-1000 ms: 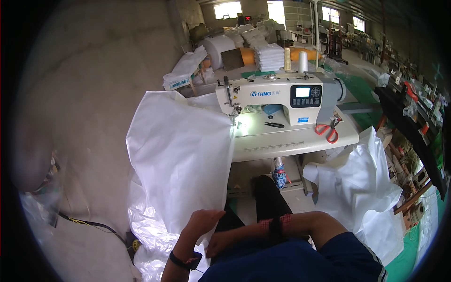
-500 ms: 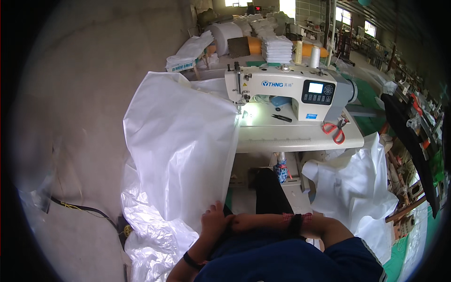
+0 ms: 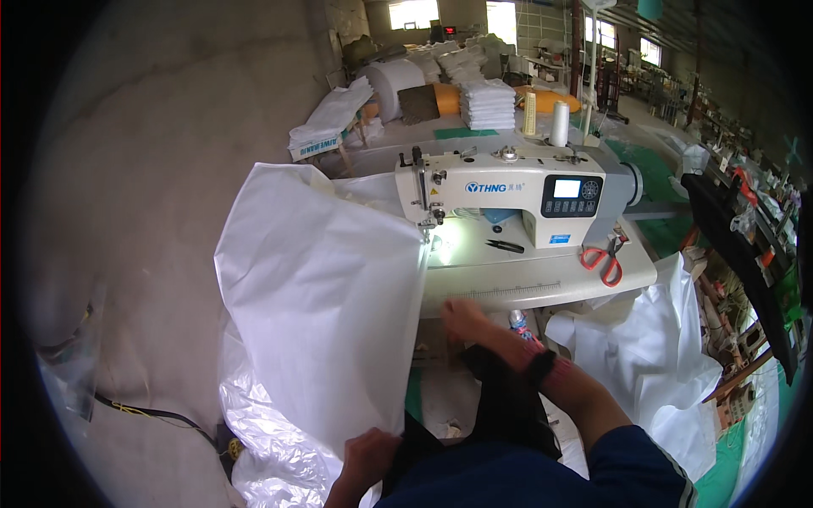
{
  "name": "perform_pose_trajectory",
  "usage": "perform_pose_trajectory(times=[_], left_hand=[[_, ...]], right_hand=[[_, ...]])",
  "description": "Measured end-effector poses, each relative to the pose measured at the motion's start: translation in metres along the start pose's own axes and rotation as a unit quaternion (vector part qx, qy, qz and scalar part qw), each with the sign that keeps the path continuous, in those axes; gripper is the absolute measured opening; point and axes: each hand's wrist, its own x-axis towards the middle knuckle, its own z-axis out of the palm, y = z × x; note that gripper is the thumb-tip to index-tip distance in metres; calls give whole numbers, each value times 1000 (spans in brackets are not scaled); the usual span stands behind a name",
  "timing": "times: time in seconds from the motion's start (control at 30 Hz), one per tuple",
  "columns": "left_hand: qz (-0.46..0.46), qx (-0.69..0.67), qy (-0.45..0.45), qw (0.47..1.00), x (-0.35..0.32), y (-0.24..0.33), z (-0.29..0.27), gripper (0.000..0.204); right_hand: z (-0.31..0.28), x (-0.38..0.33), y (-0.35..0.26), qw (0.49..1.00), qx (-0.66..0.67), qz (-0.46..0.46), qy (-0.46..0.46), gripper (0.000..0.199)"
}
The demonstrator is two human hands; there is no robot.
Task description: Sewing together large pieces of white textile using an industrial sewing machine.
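Note:
A large white plastic-like sheet [image 3: 318,279] hangs over the left end of the sewing table, its upper right edge at the needle of a white sewing machine [image 3: 500,188]. My left hand [image 3: 370,455] is closed on the lower right edge of this sheet, close to my lap. In front of the table's near edge, my right hand [image 3: 462,320] is raised and smeared by motion, so its fingers do not show clearly. The lit needle area is beyond it. Black thread snips [image 3: 506,246] and red-handled scissors [image 3: 602,264] lie on the sewing table [image 3: 500,296].
Crumpled clear plastic [image 3: 271,423] lies below the sheet at left. More white sheeting [image 3: 635,347] drapes at the table's right. Thread cones [image 3: 560,124] stand behind the machine, with a stack of folded white material [image 3: 488,105] farther back. A black cable [image 3: 161,412] runs across the floor.
My right hand has left my lap and moved up and forward to the table edge. My left hand has dropped lower along the sheet's edge. The whole view has tilted slightly.

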Motion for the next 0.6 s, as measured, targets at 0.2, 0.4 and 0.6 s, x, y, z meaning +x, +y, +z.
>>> perform_pose_trajectory(times=[0.2, 0.4, 0.6], left_hand=[[80, 168, -381, 906, 52, 44, -14, 11], [121, 109, -246, 956, 44, 31, -15, 11], [96, 64, -117, 986, 56, 12, 10, 15]], right_hand=[[-14, 99, -39, 947, -249, -22, 202, 21], [12, 107, -48, 878, -466, -23, 108, 17], [37, 54, -54, 878, -447, -27, 170, 35]])
